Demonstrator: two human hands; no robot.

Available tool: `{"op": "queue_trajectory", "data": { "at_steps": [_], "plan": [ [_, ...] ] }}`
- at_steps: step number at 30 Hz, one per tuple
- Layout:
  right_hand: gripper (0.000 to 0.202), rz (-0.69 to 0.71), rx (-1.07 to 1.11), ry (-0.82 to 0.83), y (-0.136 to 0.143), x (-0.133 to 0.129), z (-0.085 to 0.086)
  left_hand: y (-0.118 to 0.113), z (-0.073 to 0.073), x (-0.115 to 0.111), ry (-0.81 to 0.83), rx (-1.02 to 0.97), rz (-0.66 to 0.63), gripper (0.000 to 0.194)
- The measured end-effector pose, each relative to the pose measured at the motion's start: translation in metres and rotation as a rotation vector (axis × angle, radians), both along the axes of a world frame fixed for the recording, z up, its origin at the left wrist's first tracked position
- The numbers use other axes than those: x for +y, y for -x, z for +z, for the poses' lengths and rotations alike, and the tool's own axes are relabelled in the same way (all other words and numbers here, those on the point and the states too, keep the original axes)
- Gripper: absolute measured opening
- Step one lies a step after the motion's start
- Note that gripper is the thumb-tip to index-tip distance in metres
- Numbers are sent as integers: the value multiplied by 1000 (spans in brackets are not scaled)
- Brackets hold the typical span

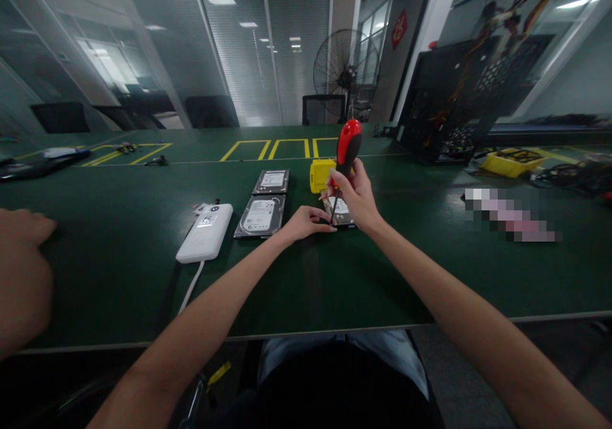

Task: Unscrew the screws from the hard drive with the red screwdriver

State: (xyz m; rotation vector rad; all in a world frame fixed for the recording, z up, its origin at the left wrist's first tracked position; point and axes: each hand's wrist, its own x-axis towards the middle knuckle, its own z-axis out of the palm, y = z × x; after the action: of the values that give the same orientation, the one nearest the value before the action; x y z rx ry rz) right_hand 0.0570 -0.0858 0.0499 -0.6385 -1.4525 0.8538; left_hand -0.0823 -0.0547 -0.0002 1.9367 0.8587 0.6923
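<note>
A red and black screwdriver (349, 145) stands nearly upright, its handle in the closed fingers of my right hand (354, 190). Its shaft points down at the near left corner of a hard drive (341, 207), which is partly covered by my right hand. My left hand (306, 222) has its thumb and fingers pinched together by the screwdriver's tip; whatever lies between them is too small to make out. Just behind the drive is a yellow box (321, 175). Two more hard drives lie left of my hands, one nearer (261, 216) and one farther (272, 181).
A white power bank (205, 232) with a cable lies at the left. Another person's arm (23, 276) rests at the far left edge. An open black computer case (454, 104), a yellow tray (511, 162) and cables are at the right, on the green table (143, 301).
</note>
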Motion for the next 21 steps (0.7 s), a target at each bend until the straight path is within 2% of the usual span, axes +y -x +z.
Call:
{"op": "queue_trajectory", "data": {
  "at_steps": [15,21],
  "plan": [
    [24,-13,3,-4,2,-4,2,1,-7,5,23,-28,-34,29],
    [26,16,50,-29,3,1,-2,1,-9,7,-21,-5,-31,30]
  ]
}}
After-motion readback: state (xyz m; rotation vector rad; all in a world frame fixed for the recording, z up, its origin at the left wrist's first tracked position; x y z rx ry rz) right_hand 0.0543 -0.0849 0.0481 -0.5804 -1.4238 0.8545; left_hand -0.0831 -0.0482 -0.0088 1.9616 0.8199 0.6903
